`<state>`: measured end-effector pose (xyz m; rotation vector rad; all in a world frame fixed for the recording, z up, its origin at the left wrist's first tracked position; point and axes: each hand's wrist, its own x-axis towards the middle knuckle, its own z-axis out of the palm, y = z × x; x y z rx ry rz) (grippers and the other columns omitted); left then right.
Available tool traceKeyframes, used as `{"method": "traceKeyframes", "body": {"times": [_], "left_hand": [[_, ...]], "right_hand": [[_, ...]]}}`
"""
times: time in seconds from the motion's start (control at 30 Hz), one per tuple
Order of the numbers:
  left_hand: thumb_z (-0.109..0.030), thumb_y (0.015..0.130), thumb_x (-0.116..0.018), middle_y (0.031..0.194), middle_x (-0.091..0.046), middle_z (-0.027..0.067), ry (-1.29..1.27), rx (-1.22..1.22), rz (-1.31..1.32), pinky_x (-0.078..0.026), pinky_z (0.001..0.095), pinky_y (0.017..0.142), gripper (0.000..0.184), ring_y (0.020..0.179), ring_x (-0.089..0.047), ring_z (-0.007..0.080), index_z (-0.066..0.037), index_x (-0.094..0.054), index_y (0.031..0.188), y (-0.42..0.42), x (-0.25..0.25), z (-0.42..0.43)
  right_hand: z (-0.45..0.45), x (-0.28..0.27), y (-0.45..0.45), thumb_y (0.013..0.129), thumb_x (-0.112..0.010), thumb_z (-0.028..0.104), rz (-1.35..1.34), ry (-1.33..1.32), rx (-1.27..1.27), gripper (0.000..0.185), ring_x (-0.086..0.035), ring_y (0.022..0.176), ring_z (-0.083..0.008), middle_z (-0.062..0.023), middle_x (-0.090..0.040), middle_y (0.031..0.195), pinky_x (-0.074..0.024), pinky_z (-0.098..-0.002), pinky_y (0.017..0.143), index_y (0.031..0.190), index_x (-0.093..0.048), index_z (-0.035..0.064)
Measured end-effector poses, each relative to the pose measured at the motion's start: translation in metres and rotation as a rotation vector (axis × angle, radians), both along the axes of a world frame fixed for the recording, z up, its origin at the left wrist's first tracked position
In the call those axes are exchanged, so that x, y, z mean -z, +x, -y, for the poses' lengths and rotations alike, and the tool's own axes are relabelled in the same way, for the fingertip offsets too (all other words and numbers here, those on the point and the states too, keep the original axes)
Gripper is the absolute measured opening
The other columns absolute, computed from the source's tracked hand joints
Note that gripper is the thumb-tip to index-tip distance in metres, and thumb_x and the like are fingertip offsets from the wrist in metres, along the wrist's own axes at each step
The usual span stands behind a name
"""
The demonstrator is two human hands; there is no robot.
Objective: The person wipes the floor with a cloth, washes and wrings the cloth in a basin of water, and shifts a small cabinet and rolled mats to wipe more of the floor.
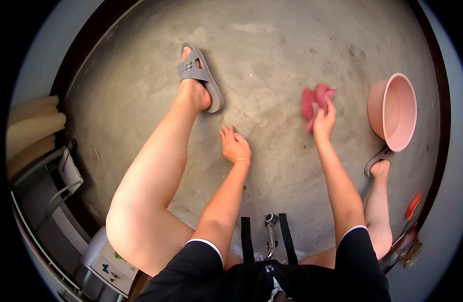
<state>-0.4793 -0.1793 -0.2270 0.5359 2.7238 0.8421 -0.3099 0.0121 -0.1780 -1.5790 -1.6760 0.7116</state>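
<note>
Head-worn view, steeply downward

Wears black short-sleeved shirt point(312, 279): white-edged sleeves point(361, 254), small white lettering point(270, 270). Grey slide sandals point(214, 95) (dark checkered pattern on strap point(196, 75)).

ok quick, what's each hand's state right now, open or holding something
Left hand: loosely open, nothing seen in it.
Right hand: closed, holding the cloth.
</note>
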Motion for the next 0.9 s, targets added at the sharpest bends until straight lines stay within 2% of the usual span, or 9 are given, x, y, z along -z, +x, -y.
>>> {"method": "traceKeyframes", "body": {"times": [0.13,0.2,0.27,0.3,0.43,0.6,0.7,0.73,0.9], "left_hand": [[-0.016,0.082,-0.047,0.132,-0.051,0.01,0.018,-0.019,0.017,-0.038,0.0341,0.101,0.039,0.127,-0.044,0.0284,-0.007,-0.062,0.116,0.0,0.001,0.0],[-0.017,0.084,-0.046,0.13,-0.053,0.0099,0.02,-0.025,0.006,-0.04,0.0341,0.1,0.038,0.126,-0.044,0.0277,-0.007,-0.062,0.116,0.0,0.002,0.001],[-0.017,0.086,-0.045,0.129,-0.054,0.0099,0.018,-0.03,-0.002,-0.041,0.0341,0.098,0.036,0.125,-0.045,0.027,-0.008,-0.062,0.117,-0.001,0.003,0.005],[-0.02,0.087,-0.045,0.126,-0.056,0.0104,0.055,-0.068,0.012,-0.043,0.035,0.095,0.036,0.122,-0.049,0.0277,-0.008,-0.061,0.118,-0.002,0.002,0.006],[-0.025,0.09,-0.042,0.118,-0.061,0.0126,0.062,-0.269,0.244,-0.047,0.0371,0.086,0.037,0.108,-0.059,0.0299,-0.009,-0.058,0.119,-0.013,-0.032,-0.005],[-0.026,0.09,-0.043,0.118,-0.06,0.0152,0.085,-0.091,0.081,-0.047,0.0392,0.085,0.04,0.103,-0.06,0.0319,-0.008,-0.053,0.124,-0.008,0.002,0.011],[-0.023,0.09,-0.042,0.127,-0.054,0.0179,-0.027,-0.051,0.011,-0.045,0.0398,0.09,0.041,0.111,-0.056,0.0329,-0.007,-0.051,0.126,-0.004,-0.002,0.007],[-0.022,0.088,-0.045,0.136,-0.043,0.0217,-0.005,-0.034,0.134,-0.037,0.0409,0.101,0.045,0.126,-0.041,0.0365,-0.003,-0.047,0.128,-0.005,-0.015,0.005],[-0.021,0.087,-0.047,0.14,-0.037,0.0213,-0.035,0.16,0.05,-0.03,0.0406,0.107,0.045,0.133,-0.031,0.0368,0.001,-0.047,0.127,-0.002,-0.011,0.009]], "right_hand": [[-0.075,0.052,-0.078,0.076,-0.051,-0.002,0.024,0.03,-0.029,0.048,-0.048,0.113,-0.0339,-0.0198,-0.051,0.121,-0.0375,-0.0399,0.099,0.122,-0.053,0.0078],[-0.049,0.043,-0.147,0.075,-0.053,-0.001,0.097,-0.197,-0.138,0.048,-0.049,0.111,-0.032,-0.0132,-0.053,0.123,-0.0379,-0.0402,0.097,0.12,-0.056,0.0158],[-0.002,0.04,-0.186,0.075,-0.055,0.001,0.28,-0.038,-0.51,0.042,-0.052,0.105,-0.0233,0.0035,-0.059,0.115,-0.0369,-0.041,0.091,0.111,-0.062,0.0223],[0.026,0.04,-0.193,0.075,-0.056,0.002,0.275,0.053,-0.642,0.038,-0.052,0.104,-0.0226,0.0025,-0.06,0.113,-0.0367,-0.0403,0.09,0.107,-0.063,0.0212],[0.118,0.037,-0.145,0.07,-0.056,0.0,0.199,0.011,-0.881,0.03,-0.052,0.101,-0.0224,-0.0005,-0.06,0.11,-0.0354,-0.0384,0.084,0.093,-0.064,0.0168],[0.177,0.011,-0.003,0.069,-0.058,0.002,0.385,-0.211,-1.163,0.022,-0.053,0.095,-0.023,-0.0016,-0.06,0.1,-0.0374,-0.0372,0.082,0.086,-0.064,0.0131],[0.168,-0.004,0.053,0.068,-0.052,-0.004,0.217,-0.404,-0.896,0.026,-0.055,0.094,-0.0265,-0.0062,-0.061,0.098,-0.0411,-0.0383,0.083,0.086,-0.064,0.01],[0.15,-0.009,0.063,0.068,-0.049,-0.005,0.134,-0.362,-0.721,0.028,-0.055,0.095,-0.0278,-0.0085,-0.061,0.097,-0.0423,-0.0389,0.085,0.088,-0.064,0.008],[-0.017,-0.017,0.063,0.073,-0.045,-0.006,0.052,0.008,-0.191,0.043,-0.053,0.105,-0.0334,-0.0171,-0.055,0.111,-0.0419,-0.0375,0.093,0.114,-0.056,0.0021]]}}
